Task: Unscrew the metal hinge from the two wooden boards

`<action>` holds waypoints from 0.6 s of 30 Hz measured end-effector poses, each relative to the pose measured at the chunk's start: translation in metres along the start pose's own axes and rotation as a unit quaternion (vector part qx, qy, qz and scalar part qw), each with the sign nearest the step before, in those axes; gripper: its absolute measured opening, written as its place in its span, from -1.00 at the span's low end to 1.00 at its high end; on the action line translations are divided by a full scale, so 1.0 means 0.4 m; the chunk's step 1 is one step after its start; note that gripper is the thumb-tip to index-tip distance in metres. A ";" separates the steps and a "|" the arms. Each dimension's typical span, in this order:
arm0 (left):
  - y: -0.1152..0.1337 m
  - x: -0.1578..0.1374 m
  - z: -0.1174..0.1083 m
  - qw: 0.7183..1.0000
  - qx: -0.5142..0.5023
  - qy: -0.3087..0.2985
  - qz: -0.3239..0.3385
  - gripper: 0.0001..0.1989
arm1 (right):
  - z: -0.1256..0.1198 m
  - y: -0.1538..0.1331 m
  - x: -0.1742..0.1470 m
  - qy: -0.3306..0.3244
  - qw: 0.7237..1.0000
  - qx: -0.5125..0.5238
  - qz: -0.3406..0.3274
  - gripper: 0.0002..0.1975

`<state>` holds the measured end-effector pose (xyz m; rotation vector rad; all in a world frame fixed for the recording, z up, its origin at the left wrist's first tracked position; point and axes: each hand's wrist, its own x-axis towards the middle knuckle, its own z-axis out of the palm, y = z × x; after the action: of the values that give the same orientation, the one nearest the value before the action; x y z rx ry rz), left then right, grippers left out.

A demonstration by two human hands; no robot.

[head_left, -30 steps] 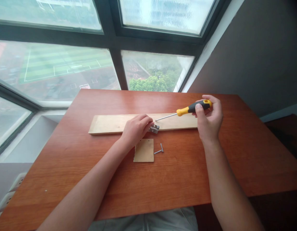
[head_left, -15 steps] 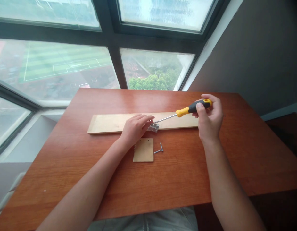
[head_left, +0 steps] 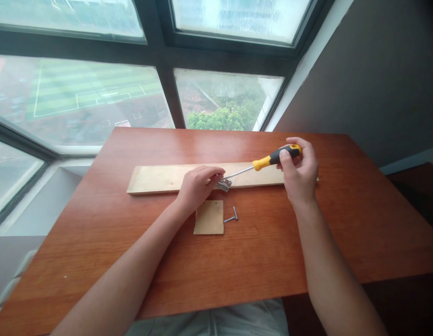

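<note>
My right hand (head_left: 302, 172) is closed round the yellow and black handle of a screwdriver (head_left: 261, 164), which slants down to the left. Its tip meets the fingertips of my left hand (head_left: 197, 185), beside a small metal hinge (head_left: 224, 185) with holes. My left thumb and fingers are pinched together there; what they hold is hidden. Hinge and left hand are both over a long pale wooden board (head_left: 155, 179). Closer to me lies a small square wooden piece (head_left: 209, 218) with holes along its far edge, and beside it two screws (head_left: 235, 213).
The brown wooden table (head_left: 244, 261) carries all of this. Framed windows (head_left: 230, 100) stand along its far side, with a grey wall (head_left: 370, 79) to the right. My lap (head_left: 216, 322) is at the near edge.
My right hand and the screwdriver have shifted slightly left. My left thumb and fingers have drawn closer together, and more of the hinge shows.
</note>
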<state>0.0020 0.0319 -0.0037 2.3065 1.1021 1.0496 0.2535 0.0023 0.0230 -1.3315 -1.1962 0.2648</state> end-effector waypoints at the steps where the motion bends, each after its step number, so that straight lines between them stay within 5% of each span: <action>1: 0.000 0.001 -0.003 1.000 0.006 -0.009 0.006 -0.83 | 0.000 0.003 0.000 0.001 1.000 -0.006 -0.001 -0.70; 11: -0.006 0.003 -0.014 0.998 -0.012 -0.055 -0.002 -0.83 | 0.001 0.000 0.003 -0.006 1.000 0.016 0.021 -0.70; 18: -0.017 0.003 -0.008 0.999 0.025 -0.026 0.001 -0.84 | 0.004 0.007 0.004 -0.002 1.000 0.010 0.013 -0.70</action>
<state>-0.0034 0.0370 -0.0051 2.3600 1.1188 0.9670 0.2543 0.0054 0.0210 -1.3301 -1.1765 0.2977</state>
